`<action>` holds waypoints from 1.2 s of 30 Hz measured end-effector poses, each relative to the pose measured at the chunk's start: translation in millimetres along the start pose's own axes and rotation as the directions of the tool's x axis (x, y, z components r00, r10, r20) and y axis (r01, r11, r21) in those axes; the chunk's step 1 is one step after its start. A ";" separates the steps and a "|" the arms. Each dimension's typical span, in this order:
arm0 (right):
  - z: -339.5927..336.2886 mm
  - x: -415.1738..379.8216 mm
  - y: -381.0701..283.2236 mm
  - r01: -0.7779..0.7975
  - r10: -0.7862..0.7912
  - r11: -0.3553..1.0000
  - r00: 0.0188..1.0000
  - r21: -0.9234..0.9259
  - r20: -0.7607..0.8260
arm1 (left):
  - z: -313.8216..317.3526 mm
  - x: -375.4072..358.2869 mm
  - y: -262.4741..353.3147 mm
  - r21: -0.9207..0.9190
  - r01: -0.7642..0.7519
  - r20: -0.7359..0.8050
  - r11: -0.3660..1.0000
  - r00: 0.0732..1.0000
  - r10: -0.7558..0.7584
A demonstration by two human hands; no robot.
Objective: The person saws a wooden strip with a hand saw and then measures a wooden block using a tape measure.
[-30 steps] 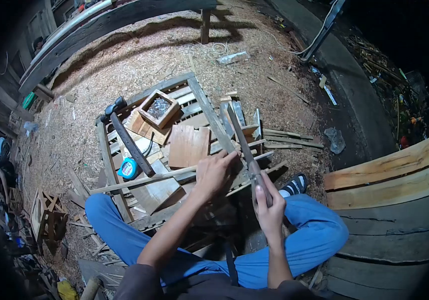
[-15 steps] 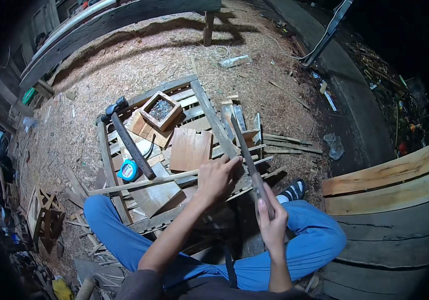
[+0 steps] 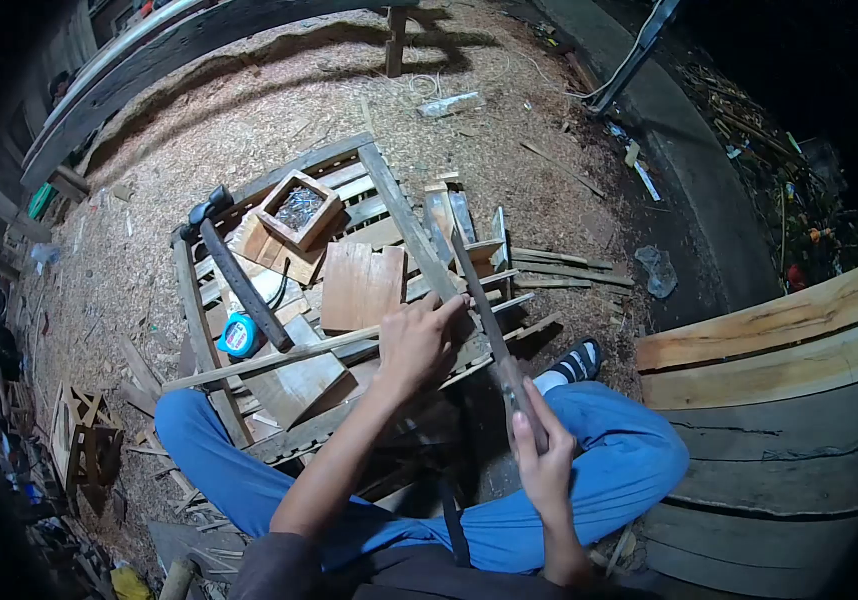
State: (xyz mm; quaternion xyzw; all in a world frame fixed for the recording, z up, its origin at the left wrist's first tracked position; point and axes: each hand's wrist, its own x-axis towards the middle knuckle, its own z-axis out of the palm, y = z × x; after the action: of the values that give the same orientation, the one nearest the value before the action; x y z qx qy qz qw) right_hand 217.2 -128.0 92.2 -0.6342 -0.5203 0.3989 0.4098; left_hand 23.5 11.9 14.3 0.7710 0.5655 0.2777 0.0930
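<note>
My left hand (image 3: 417, 338) is closed on a long thin wooden strip (image 3: 284, 362), holding it down over the slatted wooden frame (image 3: 397, 205). In my right hand (image 3: 546, 455) is the brown handle of a saw (image 3: 494, 340). Its narrow blade points away from me and crosses the strip's right end, just beside my left fingers. The teeth are too small to make out. On the frame lie a hammer (image 3: 239, 275), a blue tape measure (image 3: 238, 335), an open wooden box (image 3: 299, 209) of nails and a flat board (image 3: 361, 288).
Loose sticks (image 3: 569, 268) lie right of the frame. Wide planks (image 3: 769, 345) stand at my right. A heavy beam (image 3: 199, 55) crosses the far left. Wood shavings cover the ground, and a small wooden lattice piece (image 3: 89, 440) sits at the left.
The whole view has shifted slightly, so everything appears a little further left and higher. My left hand stays on the strip, and the saw remains across it with little visible movement.
</note>
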 end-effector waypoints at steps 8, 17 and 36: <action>29.9 63.6 40.5 0.392 -0.396 0.918 0.914 -0.065 -0.091 | 1.5 -1.3 -2.3 0.028 -0.015 0.012 0.999 1.000 0.014; 16.9 41.6 14.4 0.079 -0.078 0.996 0.996 0.032 -0.034 | 1.4 0.9 -4.5 0.048 -0.013 0.062 0.999 0.998 0.010; -11.7 -21.7 4.5 -0.071 0.076 0.986 0.997 0.154 -0.023 | 1.5 1.5 0.4 -0.040 -0.024 0.011 0.999 1.000 0.024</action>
State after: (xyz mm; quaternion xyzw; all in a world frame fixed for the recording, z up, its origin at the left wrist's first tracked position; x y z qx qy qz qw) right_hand 226.5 -151.2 93.8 -0.6254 -0.4586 0.4432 0.4497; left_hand 24.9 13.3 13.8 0.7774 0.5499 0.2856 0.1082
